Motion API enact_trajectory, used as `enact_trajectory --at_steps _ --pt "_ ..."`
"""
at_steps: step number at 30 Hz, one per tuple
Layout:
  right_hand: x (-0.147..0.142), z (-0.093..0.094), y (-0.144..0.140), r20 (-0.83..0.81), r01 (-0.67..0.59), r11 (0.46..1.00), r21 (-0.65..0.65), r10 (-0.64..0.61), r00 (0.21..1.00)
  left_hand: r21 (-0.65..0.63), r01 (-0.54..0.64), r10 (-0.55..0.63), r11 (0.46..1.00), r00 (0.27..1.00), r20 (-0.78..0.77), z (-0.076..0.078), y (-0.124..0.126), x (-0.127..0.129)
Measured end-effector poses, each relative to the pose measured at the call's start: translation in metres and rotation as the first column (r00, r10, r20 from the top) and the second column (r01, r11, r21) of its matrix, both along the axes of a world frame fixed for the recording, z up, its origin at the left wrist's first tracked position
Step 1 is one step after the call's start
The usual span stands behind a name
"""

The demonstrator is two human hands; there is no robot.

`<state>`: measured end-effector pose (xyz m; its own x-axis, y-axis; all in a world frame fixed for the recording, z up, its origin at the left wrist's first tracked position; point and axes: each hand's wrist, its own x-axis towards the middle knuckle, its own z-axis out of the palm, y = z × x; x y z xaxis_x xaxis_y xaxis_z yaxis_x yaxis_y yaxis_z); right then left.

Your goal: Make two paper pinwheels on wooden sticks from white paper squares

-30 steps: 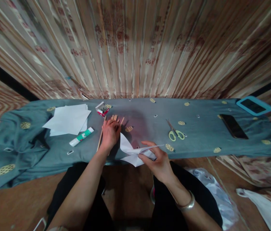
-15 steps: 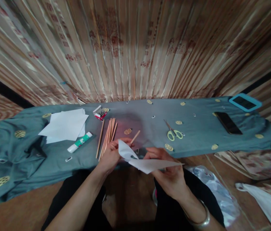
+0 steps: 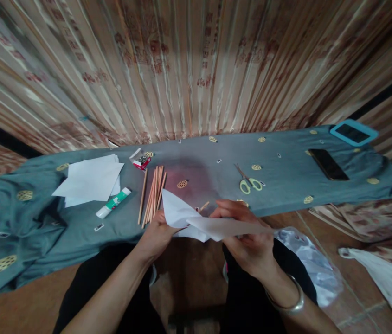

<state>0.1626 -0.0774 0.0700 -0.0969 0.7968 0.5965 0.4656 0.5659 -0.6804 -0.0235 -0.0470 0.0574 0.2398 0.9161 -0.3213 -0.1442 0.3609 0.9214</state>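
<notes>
A folded white piece of paper (image 3: 213, 227) spans the gap between my two hands, with its flaps curling upward. My left hand (image 3: 156, 234) is closed at its left side, on a thin wooden stick (image 3: 204, 207) that passes behind the paper; only its tip and a short length near my fingers show. My right hand (image 3: 247, 236), with a silver bangle at the wrist, is closed on the paper's right part. Its thumb is below, the index finger stretched above, and some fingers are hidden by the paper.
On the grey-green cloth (image 3: 196, 153) lie white sheets (image 3: 89, 178), a glue stick (image 3: 114, 202), several wooden sticks (image 3: 154, 195), an open red-and-white box (image 3: 140, 160) of small metal pieces, scissors (image 3: 249, 182), a black phone (image 3: 328, 164) and a blue-framed device (image 3: 354, 132). Plastic bags (image 3: 309, 264) rest on the floor.
The paper has turned and flattened between my hands, its left flap standing higher. The stick's tip has shifted right and lower, more covered by the paper. The view has shifted slightly.
</notes>
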Motion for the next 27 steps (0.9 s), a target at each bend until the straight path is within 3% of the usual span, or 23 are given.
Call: enact_trajectory --at_steps 7,12,19,27 --pt "0.003 0.002 -0.004 -0.046 -0.062 0.995 0.082 0.066 0.997 0.09 0.131 -0.122 0.987 0.988 -0.099 0.0 -0.003 -0.005" --pt "0.004 0.007 -0.006 -0.011 -0.049 0.994 0.093 0.05 0.999 0.081 0.115 -0.101 0.99 0.983 -0.15 0.001 -0.004 -0.005" --pt "0.005 0.01 -0.009 0.009 -0.023 0.998 0.064 0.022 1.0 0.061 0.071 -0.067 0.996 0.995 -0.068 -0.004 -0.005 -0.005" --pt "0.008 0.01 -0.012 0.049 -0.054 0.998 0.022 0.053 0.997 0.064 0.062 -0.057 0.996 0.995 -0.082 -0.006 -0.004 -0.007"
